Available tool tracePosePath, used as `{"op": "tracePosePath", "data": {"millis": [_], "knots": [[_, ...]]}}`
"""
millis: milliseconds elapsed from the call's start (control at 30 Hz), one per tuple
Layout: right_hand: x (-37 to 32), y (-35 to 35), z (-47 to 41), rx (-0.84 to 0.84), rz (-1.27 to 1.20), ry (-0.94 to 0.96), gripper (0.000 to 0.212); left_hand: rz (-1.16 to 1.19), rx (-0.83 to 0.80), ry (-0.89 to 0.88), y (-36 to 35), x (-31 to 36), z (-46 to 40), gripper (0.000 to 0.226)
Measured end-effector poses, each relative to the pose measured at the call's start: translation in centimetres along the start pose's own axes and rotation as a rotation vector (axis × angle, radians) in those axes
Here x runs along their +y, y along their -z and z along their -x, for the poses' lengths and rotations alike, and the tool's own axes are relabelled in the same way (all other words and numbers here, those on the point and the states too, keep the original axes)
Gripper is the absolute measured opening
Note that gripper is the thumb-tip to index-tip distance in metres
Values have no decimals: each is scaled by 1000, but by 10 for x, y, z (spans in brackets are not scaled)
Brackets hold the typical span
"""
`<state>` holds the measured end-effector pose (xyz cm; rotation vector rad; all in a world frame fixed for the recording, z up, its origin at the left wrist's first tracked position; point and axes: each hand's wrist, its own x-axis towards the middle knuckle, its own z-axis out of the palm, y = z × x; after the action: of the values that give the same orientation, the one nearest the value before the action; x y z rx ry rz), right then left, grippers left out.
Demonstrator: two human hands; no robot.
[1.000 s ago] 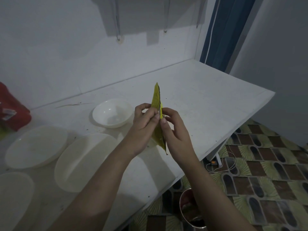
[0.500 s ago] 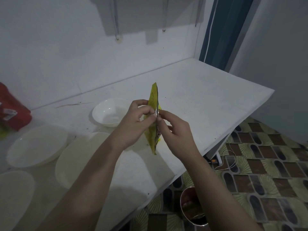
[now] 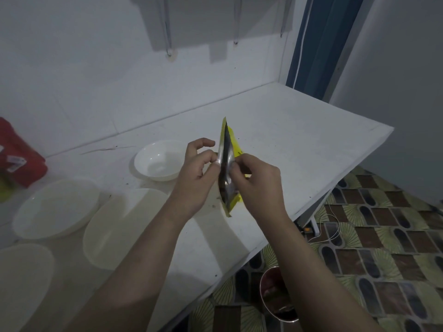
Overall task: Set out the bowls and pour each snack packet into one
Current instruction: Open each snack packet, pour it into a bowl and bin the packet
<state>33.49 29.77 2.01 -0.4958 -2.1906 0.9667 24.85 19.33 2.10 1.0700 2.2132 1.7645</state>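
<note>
White bowls (image 3: 157,160) set out, seemingly unfilled. Yellow foil snack packet (image 3: 227,168) held above white table (image 3: 299,144), pinched by left hand (image 3: 195,180) and right hand (image 3: 260,185), mouth parted. Pouring remains.

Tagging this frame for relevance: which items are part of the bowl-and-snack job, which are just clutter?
Job:
yellow packet, pinched by left hand and right hand
small white bowl
three wide bowls
red packet

Clutter:
metal pot on the floor
white cable
blue curtain
</note>
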Motion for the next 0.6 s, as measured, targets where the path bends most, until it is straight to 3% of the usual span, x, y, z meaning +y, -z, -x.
{"op": "tracePosePath", "data": {"millis": [200,367,500,600], "knots": [[-5,16,-9,83,135,-83,17,-50,168,-32,11,7,-2,19],[-26,19,-8,138,82,-59,17,41,239,-97,0,22,4,19],[-33,23,-7,130,44,-48,18,129,185,-13,-4,20,1,18],[-37,29,-5,117,7,-27,16,81,177,167,-7,7,-6,15]]}}
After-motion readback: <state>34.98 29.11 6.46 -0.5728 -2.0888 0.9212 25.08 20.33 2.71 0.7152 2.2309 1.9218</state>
